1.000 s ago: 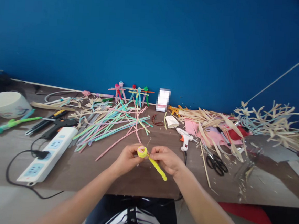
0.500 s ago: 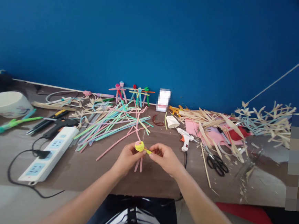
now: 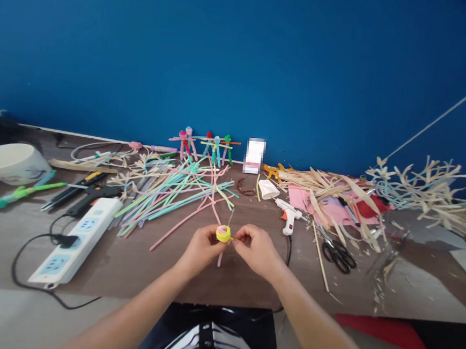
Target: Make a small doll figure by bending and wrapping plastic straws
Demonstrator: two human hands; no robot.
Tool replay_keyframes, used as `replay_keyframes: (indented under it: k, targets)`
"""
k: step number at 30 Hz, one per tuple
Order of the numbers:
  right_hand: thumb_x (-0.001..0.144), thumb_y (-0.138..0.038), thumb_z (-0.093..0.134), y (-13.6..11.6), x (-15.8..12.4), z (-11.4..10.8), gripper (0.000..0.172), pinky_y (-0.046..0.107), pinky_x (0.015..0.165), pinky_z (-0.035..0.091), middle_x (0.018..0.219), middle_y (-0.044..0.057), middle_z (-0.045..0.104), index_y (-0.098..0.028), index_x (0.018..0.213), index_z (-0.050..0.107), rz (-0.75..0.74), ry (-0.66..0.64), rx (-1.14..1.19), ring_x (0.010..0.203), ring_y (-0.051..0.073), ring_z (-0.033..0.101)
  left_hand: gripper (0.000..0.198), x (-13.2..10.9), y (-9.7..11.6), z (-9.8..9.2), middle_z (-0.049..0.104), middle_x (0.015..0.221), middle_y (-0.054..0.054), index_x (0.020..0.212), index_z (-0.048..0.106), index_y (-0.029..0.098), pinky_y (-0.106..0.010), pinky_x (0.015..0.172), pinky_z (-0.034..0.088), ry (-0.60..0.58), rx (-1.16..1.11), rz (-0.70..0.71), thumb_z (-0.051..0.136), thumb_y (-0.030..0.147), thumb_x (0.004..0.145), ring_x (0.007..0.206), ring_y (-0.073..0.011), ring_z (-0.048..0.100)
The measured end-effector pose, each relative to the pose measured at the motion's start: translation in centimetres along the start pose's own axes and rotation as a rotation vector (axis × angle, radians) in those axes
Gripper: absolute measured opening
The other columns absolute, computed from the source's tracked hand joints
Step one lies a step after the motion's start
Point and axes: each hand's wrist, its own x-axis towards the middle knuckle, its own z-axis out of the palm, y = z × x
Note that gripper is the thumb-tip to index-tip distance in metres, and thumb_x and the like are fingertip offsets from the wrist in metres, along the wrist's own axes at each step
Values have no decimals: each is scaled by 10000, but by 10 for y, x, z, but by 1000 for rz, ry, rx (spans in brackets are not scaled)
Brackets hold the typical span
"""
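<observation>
My left hand (image 3: 201,247) is closed on a small coil of yellow pipe cleaner (image 3: 223,233) with a pink centre, held just above the brown table (image 3: 137,264). My right hand (image 3: 256,247) pinches the short free yellow end right beside the coil. A pink stem hangs down below the coil between my hands. A thin wire end sticks up from the coil.
A pile of coloured pipe cleaners (image 3: 175,189) lies behind my hands, with small pipe-cleaner figures (image 3: 205,143) at the wall. A white glue gun (image 3: 288,216) and black scissors (image 3: 336,255) lie right. A white power strip (image 3: 77,237), black glue gun (image 3: 94,193) and white bowl (image 3: 10,161) sit left. Dried leaf strips (image 3: 376,199) cover the right.
The long yellow tail that hung from my right hand is now wound onto the coil, leaving only a short end. My hands have drawn closer together.
</observation>
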Motion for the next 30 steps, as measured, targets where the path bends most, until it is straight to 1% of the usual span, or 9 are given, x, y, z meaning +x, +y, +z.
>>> replay_keyframes:
  k: [4, 6, 9, 14, 20, 22, 26, 28, 30]
  targets:
    - [609, -181, 540, 4, 6, 2, 33, 210, 475, 307, 505, -46, 479, -170, 581, 526, 211, -102, 286, 476, 84, 405, 100, -1, 2, 1, 551, 596, 9, 661, 565, 121, -207, 555, 398, 41, 71, 31, 614, 173, 590, 575, -109, 488]
    - [574, -175, 537, 3, 8, 1, 27, 205, 478, 299, 495, -54, 465, -165, 561, 516, 290, -141, 447, 478, 79, 393, 60, -1, 1, 1, 538, 583, 15, 636, 554, 125, -206, 555, 393, 37, 96, 71, 587, 154, 595, 567, -103, 477]
    - [523, -169, 539, 2, 10, -1, 24, 202, 492, 286, 486, -57, 474, -155, 533, 523, 353, -210, 632, 483, 71, 382, 20, -1, 1, -2, 522, 586, 17, 617, 543, 130, -203, 557, 389, 2, 144, 135, 553, 123, 601, 568, -99, 466]
    - [495, -172, 576, 6, 12, -1, 57, 202, 460, 227, 448, -54, 483, -143, 511, 530, 436, -320, 786, 437, 55, 347, 31, -1, 4, -9, 512, 577, 7, 626, 555, 132, -204, 546, 386, -86, 228, 197, 538, 143, 650, 554, -100, 459]
    - [494, -179, 622, 11, 11, 4, 123, 205, 431, 225, 425, -58, 462, -151, 497, 501, 538, -432, 936, 406, 56, 347, 118, -3, 9, -12, 567, 654, -40, 648, 585, 137, -234, 613, 403, -140, 304, 324, 521, 214, 712, 633, -131, 503]
    - [507, -185, 634, 13, 11, 3, 136, 204, 428, 237, 432, -58, 457, -151, 508, 502, 546, -448, 967, 409, 57, 354, 116, -2, 8, -11, 561, 651, -35, 648, 587, 136, -232, 598, 409, -124, 267, 292, 541, 229, 701, 616, -127, 504]
    - [541, -218, 649, 16, 12, 1, 150, 206, 444, 291, 507, -44, 491, -156, 574, 516, 565, -479, 1082, 462, 77, 422, 140, 2, 4, -8, 529, 577, 12, 666, 568, 135, -200, 469, 387, -72, 87, 80, 613, 266, 642, 479, -85, 449]
    - [555, -236, 641, 17, 12, 0, 151, 206, 442, 301, 516, -44, 489, -156, 589, 518, 540, -459, 1087, 466, 80, 431, 158, 3, 3, -6, 532, 557, 22, 666, 566, 135, -192, 458, 381, -57, 31, 21, 637, 267, 617, 465, -79, 442]
    - [557, -230, 637, 17, 11, 1, 141, 198, 431, 287, 486, -52, 471, -151, 577, 521, 494, -405, 1044, 438, 67, 407, 153, 4, 3, -6, 544, 567, 18, 663, 571, 132, -188, 473, 386, -51, 11, 9, 646, 251, 606, 488, -81, 455]
